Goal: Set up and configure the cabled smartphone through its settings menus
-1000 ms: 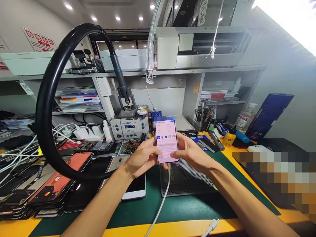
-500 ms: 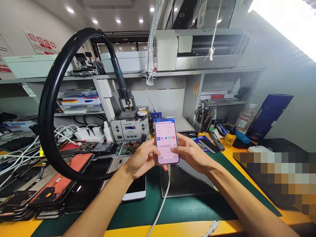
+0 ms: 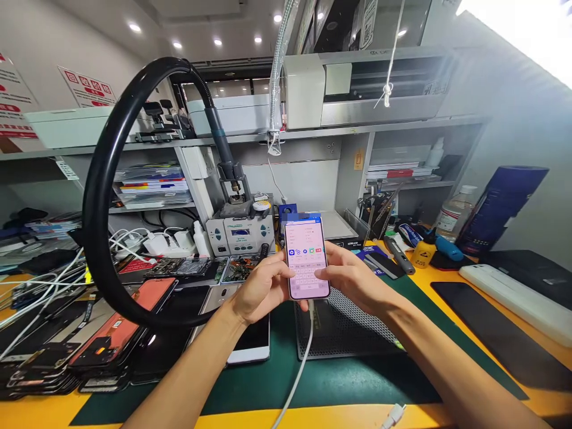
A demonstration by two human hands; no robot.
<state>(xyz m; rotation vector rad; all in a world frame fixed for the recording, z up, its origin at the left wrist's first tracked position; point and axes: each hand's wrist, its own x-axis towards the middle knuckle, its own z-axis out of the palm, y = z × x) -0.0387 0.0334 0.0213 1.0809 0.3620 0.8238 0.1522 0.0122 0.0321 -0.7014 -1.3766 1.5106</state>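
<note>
A smartphone (image 3: 308, 256) is held upright between my two hands, its lit screen showing a row of app icons and a keyboard. My left hand (image 3: 264, 287) grips its left edge, thumb over the left keys. On the opposite edge is my right hand (image 3: 353, 275), with its thumb at the right keys. Fingers behind the phone are mostly hidden. A white charging cable (image 3: 300, 366) runs from the phone's bottom edge down toward me. Beneath the phone lies a black perforated mat (image 3: 353, 333) on the green work mat (image 3: 357, 381).
Phone screens and parts (image 3: 120, 322) are piled at left, beside a thick black hose (image 3: 92, 208) looping from a hot-air rework station (image 3: 241, 234). On the right are a yellow bottle (image 3: 422, 253), a dark flat panel (image 3: 496, 328) and a loose cable plug (image 3: 394, 414).
The whole view has shifted slightly, so the scene and the phone sit a little further right. My hands keep the same hold; the thumbs stay near the keyboard.
</note>
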